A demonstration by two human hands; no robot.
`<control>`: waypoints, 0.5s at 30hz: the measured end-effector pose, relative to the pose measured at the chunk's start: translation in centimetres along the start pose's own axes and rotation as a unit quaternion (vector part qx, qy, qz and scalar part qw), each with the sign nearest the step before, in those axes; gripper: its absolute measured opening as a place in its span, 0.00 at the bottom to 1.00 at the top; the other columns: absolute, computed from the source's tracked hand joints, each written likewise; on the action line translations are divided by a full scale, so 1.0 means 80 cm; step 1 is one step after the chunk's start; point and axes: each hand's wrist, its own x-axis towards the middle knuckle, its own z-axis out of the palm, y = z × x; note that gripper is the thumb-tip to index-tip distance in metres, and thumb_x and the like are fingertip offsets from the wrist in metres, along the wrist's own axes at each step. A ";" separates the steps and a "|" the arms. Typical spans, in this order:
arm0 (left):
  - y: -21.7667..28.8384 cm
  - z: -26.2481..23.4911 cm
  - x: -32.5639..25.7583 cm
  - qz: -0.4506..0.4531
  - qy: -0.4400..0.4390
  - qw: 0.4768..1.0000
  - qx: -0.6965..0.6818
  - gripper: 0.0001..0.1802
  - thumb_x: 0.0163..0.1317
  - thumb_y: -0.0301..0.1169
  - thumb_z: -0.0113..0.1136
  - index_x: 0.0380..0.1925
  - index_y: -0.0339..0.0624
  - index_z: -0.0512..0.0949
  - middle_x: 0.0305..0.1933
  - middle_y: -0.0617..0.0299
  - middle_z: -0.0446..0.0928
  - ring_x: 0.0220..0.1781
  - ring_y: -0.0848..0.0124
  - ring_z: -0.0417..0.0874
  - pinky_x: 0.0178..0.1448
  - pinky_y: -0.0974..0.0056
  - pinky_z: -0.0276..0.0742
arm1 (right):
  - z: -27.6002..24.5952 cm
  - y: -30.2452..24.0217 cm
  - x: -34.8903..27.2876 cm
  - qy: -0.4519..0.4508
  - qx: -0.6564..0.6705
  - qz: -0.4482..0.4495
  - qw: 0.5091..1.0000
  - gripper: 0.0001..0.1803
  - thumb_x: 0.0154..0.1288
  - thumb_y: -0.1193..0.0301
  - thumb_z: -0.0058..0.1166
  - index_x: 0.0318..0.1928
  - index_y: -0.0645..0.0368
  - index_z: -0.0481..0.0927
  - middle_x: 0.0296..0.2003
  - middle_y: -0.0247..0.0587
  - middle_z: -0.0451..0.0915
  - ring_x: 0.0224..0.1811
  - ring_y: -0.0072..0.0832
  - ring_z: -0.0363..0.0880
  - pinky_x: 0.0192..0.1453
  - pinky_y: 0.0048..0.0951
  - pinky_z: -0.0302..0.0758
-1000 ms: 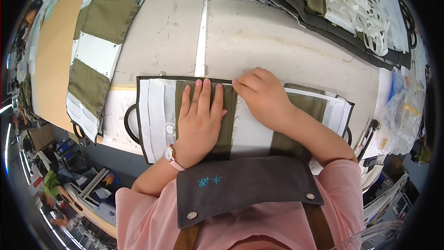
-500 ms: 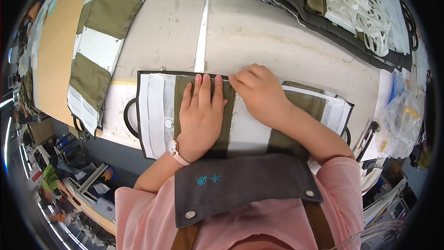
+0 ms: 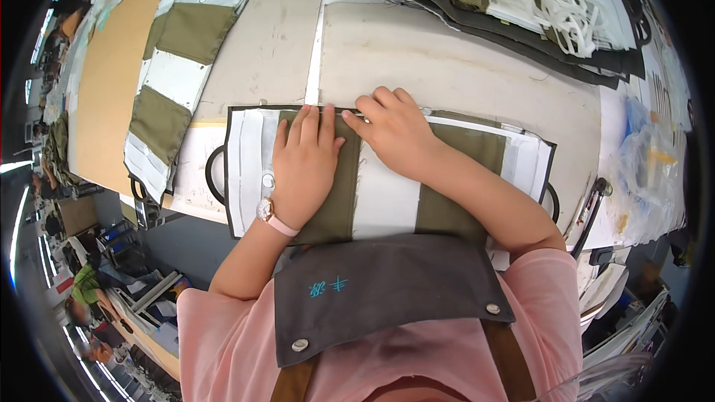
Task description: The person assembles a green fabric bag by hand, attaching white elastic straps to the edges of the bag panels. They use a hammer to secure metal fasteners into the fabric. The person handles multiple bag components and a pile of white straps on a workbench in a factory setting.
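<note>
A fabric panel with white and olive-green bands and dark edging lies flat before me on the table. A black loop handle sticks out from its left end. My left hand rests flat on the left green band, fingers stretched out to the top edge. Just right of those fingertips, my right hand is curled, thumb and fingers pinching the panel's top edge. A narrow white strip runs along that edge to the right of this hand. The panel's lower edge is partly hidden by my apron.
Another banded panel lies at the left on the table. At the far right, dark layered fabric bears a tangle of white straps. Clear plastic bags lie at the right, beside a dark slim tool.
The whole view has shifted slightly. Both hands now sit a little further left along the panel's top edge, keeping the same flat and pinching poses.
</note>
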 end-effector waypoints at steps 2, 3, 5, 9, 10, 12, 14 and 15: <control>-0.002 0.005 0.000 -0.008 0.013 1.000 0.001 0.28 0.65 0.36 0.64 0.63 0.38 0.75 0.58 0.51 0.77 0.64 0.56 0.77 0.69 0.50 0.71 | -0.001 -0.001 0.001 -0.004 0.004 0.010 1.000 0.18 0.55 0.72 0.59 0.48 0.59 0.87 0.37 0.33 0.75 0.42 0.32 0.71 0.45 0.34 0.67; -0.001 0.007 0.000 -0.010 0.014 1.000 0.004 0.28 0.65 0.36 0.63 0.64 0.37 0.75 0.58 0.51 0.76 0.64 0.56 0.77 0.69 0.50 0.70 | 0.000 -0.001 0.000 0.004 0.012 0.019 1.000 0.18 0.55 0.74 0.59 0.47 0.58 0.87 0.37 0.34 0.74 0.42 0.33 0.71 0.45 0.34 0.68; 0.002 0.010 0.000 -0.016 0.016 1.000 0.013 0.28 0.67 0.36 0.62 0.64 0.36 0.73 0.59 0.51 0.76 0.63 0.55 0.77 0.70 0.49 0.69 | 0.003 -0.001 -0.002 0.020 0.027 0.035 0.999 0.18 0.54 0.77 0.58 0.47 0.57 0.87 0.38 0.36 0.74 0.42 0.35 0.71 0.47 0.35 0.68; -0.004 0.015 -0.015 -0.029 0.048 0.998 0.003 0.27 0.70 0.36 0.57 0.66 0.36 0.71 0.63 0.49 0.75 0.64 0.53 0.76 0.71 0.47 0.67 | 0.019 -0.009 0.001 0.047 0.066 0.125 0.989 0.16 0.54 0.81 0.55 0.44 0.61 0.86 0.38 0.40 0.75 0.44 0.40 0.72 0.50 0.39 0.70; -0.016 0.014 -0.024 -0.044 0.048 0.998 0.009 0.27 0.71 0.36 0.56 0.67 0.36 0.71 0.64 0.49 0.74 0.65 0.53 0.76 0.71 0.46 0.67 | 0.020 -0.012 0.003 0.035 0.085 0.141 0.986 0.15 0.54 0.82 0.55 0.42 0.62 0.85 0.38 0.41 0.75 0.44 0.40 0.72 0.51 0.40 0.71; -0.027 0.016 -0.035 -0.054 0.039 0.998 0.015 0.27 0.72 0.37 0.54 0.67 0.36 0.70 0.66 0.49 0.73 0.66 0.53 0.75 0.72 0.45 0.65 | 0.018 -0.017 0.000 0.017 0.106 0.146 0.983 0.12 0.55 0.82 0.54 0.40 0.64 0.84 0.38 0.41 0.76 0.44 0.40 0.73 0.51 0.39 0.72; -0.033 0.014 -0.042 -0.050 0.023 0.998 0.022 0.27 0.72 0.37 0.53 0.67 0.35 0.70 0.67 0.48 0.72 0.68 0.53 0.74 0.73 0.44 0.63 | 0.017 -0.019 0.000 0.008 0.118 0.117 0.986 0.09 0.56 0.81 0.55 0.38 0.65 0.83 0.38 0.40 0.77 0.45 0.38 0.73 0.51 0.38 0.73; -0.031 0.014 -0.042 -0.058 0.017 0.998 0.026 0.27 0.72 0.38 0.54 0.66 0.35 0.71 0.66 0.48 0.72 0.69 0.52 0.72 0.73 0.44 0.63 | 0.016 -0.020 -0.002 -0.007 0.081 0.085 0.993 0.08 0.56 0.80 0.55 0.37 0.65 0.83 0.37 0.39 0.77 0.45 0.38 0.73 0.50 0.37 0.73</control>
